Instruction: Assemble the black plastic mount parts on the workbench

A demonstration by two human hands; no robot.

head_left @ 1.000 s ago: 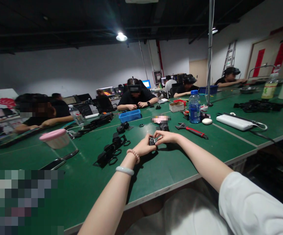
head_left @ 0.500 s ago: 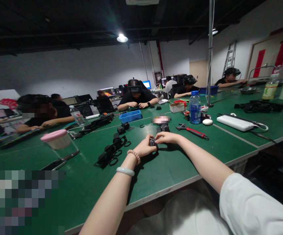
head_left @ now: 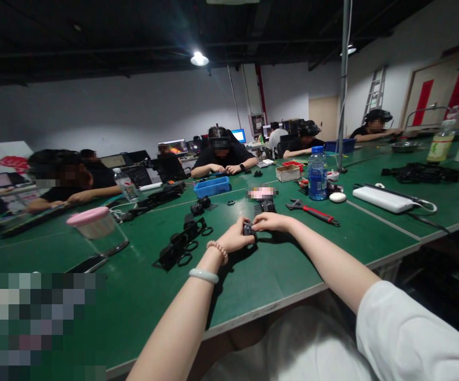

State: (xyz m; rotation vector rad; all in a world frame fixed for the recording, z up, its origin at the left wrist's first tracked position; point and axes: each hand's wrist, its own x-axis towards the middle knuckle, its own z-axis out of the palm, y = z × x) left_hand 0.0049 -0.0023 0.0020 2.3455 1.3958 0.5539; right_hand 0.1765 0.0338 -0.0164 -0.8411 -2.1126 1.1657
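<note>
Between my two hands, just above the green table [head_left: 277,275], is a small black part [head_left: 247,229]. My left hand [head_left: 235,237], with a beaded band and a pale bangle at the wrist, has its fingers wrapped round the part. The fingertips of my right hand [head_left: 271,222] pinch together at the part's right side. Several black parts and rings [head_left: 182,244] lie left of my left hand. Beyond my hands sits another black piece [head_left: 268,206], beside a blurred pink item [head_left: 262,192].
An adjustable wrench [head_left: 312,211] with red handles, a blue bottle [head_left: 317,177] and a white power bank [head_left: 384,199] lie to the right. A blue tray [head_left: 212,187] stands ahead, a pink-lidded container [head_left: 94,227] at left. People work across the table.
</note>
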